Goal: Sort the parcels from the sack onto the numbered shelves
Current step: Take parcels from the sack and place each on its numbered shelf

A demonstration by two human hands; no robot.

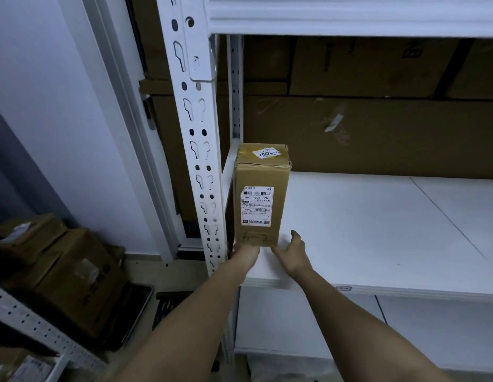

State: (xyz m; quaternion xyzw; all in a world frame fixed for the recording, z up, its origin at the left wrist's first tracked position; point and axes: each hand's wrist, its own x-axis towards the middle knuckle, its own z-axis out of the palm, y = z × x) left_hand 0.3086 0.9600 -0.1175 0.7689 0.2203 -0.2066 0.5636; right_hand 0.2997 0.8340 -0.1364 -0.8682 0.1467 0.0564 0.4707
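A tall brown cardboard parcel [260, 194] stands upright at the left end of a white shelf board [377, 230], close to the shelf's upright post. It carries a white shipping label on its front, a small "3007" sticker on top and a handwritten mark near its base. My left hand [245, 250] is at the parcel's lower left corner, its fingers hidden behind the box. My right hand [292, 252] lies on the board at the lower right corner, fingers straight beside the box and thumb toward its front.
The perforated white upright [198, 150] rises just left of the parcel. Flat brown cartons [363, 133] line the back of the shelf. Another shelf board [350, 15] hangs overhead. More cardboard parcels [63, 268] are stacked on the floor at the lower left.
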